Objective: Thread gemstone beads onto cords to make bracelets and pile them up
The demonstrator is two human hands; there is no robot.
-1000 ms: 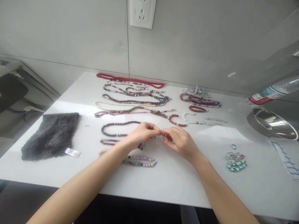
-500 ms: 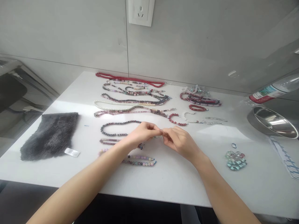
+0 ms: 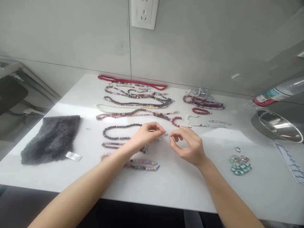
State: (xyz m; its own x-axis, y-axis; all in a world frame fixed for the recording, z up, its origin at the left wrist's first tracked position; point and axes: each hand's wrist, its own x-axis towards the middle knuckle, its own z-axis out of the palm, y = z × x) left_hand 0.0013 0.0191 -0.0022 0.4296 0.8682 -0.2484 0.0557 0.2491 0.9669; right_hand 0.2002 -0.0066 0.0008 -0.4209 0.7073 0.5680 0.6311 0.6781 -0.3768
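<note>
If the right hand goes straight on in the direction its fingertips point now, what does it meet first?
Probably the small blue-tipped piece at the fingertips of the left hand, then those fingertips; depth is unclear in this single view.

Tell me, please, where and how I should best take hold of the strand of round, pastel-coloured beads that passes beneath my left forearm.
I would pinch the strand by its blue ends, coming from above and the right. There its two bead rows lie exposed, while farther left your bare left forearm hides part of them.
</note>
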